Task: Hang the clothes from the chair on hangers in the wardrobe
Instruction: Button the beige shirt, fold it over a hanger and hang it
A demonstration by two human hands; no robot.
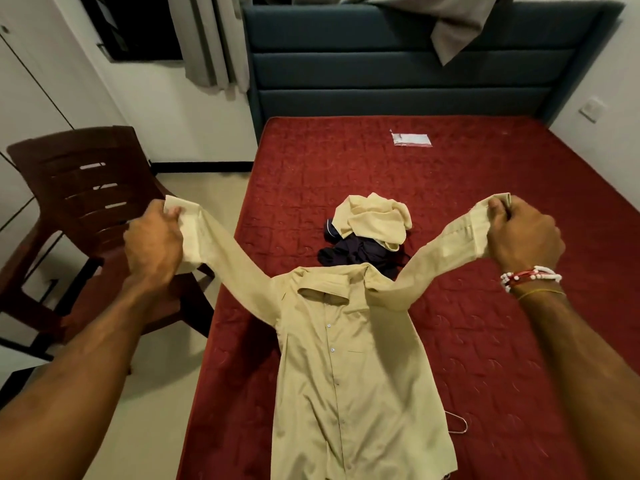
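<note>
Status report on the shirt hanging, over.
Left hand, right hand each grip a cuff. Long-sleeved beige button shirt spread over red quilted mattress. Thin wire hanger beside it, unused.

Pale yellow-beige on the shirt (346, 358), plain, with small white buttons; the same beige on the crumpled garment (375, 218), near-black blue on the navy garment (353, 254). Deep red on the bed (485, 237), quilted in a swirling pattern, against a teal-blue headboard (381, 64). Dark brown for the chair (79, 181), grey for the curtain (207, 39), red and white beads on the wrist bands (530, 275).
</note>
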